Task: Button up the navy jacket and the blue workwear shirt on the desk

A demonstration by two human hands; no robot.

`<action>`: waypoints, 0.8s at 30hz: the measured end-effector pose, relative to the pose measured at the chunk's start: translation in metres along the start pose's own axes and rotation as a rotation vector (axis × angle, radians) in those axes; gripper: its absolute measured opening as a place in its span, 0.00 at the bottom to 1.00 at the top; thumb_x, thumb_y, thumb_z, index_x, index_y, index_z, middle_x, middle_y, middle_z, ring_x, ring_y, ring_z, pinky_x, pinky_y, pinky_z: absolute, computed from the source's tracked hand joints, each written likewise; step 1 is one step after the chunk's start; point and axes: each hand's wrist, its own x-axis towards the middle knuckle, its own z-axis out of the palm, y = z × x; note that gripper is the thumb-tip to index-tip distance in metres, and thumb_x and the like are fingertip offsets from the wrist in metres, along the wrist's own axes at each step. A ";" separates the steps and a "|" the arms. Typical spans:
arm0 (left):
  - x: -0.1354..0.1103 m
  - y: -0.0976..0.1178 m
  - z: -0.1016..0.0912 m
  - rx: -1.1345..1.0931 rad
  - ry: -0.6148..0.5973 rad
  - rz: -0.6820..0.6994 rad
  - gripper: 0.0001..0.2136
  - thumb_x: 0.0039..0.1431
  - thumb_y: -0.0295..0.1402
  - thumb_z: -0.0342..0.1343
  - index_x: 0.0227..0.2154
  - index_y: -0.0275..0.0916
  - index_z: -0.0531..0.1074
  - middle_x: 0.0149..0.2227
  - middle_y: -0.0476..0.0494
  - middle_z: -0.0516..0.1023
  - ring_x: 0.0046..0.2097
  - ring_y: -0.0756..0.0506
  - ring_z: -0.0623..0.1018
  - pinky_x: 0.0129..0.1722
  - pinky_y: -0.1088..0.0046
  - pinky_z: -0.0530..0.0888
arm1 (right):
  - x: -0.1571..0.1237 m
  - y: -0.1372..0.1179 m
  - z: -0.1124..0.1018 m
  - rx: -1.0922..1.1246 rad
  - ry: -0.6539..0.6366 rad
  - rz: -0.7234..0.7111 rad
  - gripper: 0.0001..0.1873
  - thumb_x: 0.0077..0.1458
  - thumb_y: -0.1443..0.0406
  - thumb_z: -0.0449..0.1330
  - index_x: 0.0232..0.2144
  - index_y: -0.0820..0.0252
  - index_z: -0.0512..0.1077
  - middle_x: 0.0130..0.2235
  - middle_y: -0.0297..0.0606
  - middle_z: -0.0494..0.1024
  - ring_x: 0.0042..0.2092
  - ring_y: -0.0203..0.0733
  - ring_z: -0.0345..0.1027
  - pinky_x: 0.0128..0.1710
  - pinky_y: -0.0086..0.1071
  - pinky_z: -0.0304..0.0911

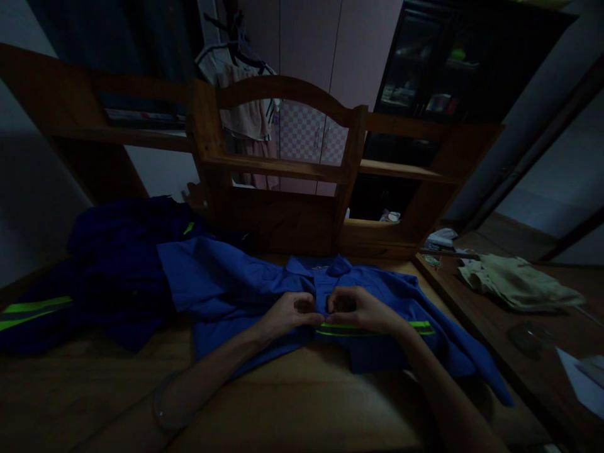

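Observation:
A blue work shirt (245,289) with a neon green stripe (419,326) lies spread on the wooden table (292,402), collar pointing away from me. My left hand (290,313) and my right hand (356,309) meet at the shirt's front placket, just below the collar (325,265). Both hands have their fingers curled and pinched on the fabric at the middle of the chest. The fingertips nearly touch each other.
A heap of darker blue garments (117,264) with green stripes lies at the left. A wooden shelf unit (283,170) stands behind the table. An olive garment (516,283) and a sheet of paper (585,377) lie on the surface at the right.

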 end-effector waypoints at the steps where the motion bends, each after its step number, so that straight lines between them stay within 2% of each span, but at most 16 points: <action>1: 0.000 0.000 0.001 0.007 0.016 0.012 0.15 0.45 0.41 0.63 0.24 0.34 0.66 0.24 0.52 0.65 0.29 0.52 0.67 0.29 0.78 0.63 | 0.000 0.000 0.000 0.000 0.002 -0.008 0.15 0.48 0.56 0.63 0.32 0.61 0.71 0.26 0.30 0.69 0.27 0.32 0.60 0.26 0.24 0.56; 5: -0.002 -0.001 0.005 0.005 0.076 0.032 0.16 0.45 0.41 0.62 0.28 0.35 0.66 0.26 0.52 0.67 0.31 0.51 0.69 0.32 0.77 0.65 | -0.001 0.000 0.000 -0.006 0.021 -0.023 0.14 0.49 0.57 0.62 0.33 0.61 0.71 0.27 0.31 0.70 0.28 0.33 0.62 0.27 0.25 0.57; 12: -0.006 0.001 0.010 -0.087 0.036 0.023 0.18 0.42 0.36 0.65 0.36 0.35 0.68 0.36 0.45 0.73 0.38 0.47 0.73 0.38 0.73 0.70 | 0.000 0.004 0.001 0.003 0.055 -0.037 0.15 0.47 0.56 0.64 0.33 0.61 0.71 0.28 0.32 0.72 0.29 0.34 0.64 0.28 0.26 0.59; 20: -0.008 0.000 0.006 -0.071 0.016 0.048 0.15 0.44 0.34 0.64 0.34 0.35 0.70 0.34 0.48 0.72 0.39 0.48 0.73 0.39 0.73 0.69 | 0.002 0.008 0.002 -0.029 0.078 -0.018 0.15 0.47 0.56 0.64 0.30 0.62 0.73 0.26 0.33 0.72 0.28 0.34 0.65 0.27 0.26 0.59; 24: -0.008 0.000 0.005 -0.141 -0.009 0.034 0.15 0.45 0.33 0.63 0.36 0.35 0.72 0.37 0.45 0.74 0.41 0.46 0.73 0.43 0.71 0.69 | 0.003 0.008 0.002 -0.022 0.101 -0.009 0.16 0.45 0.55 0.65 0.29 0.62 0.72 0.25 0.32 0.71 0.27 0.34 0.64 0.26 0.26 0.59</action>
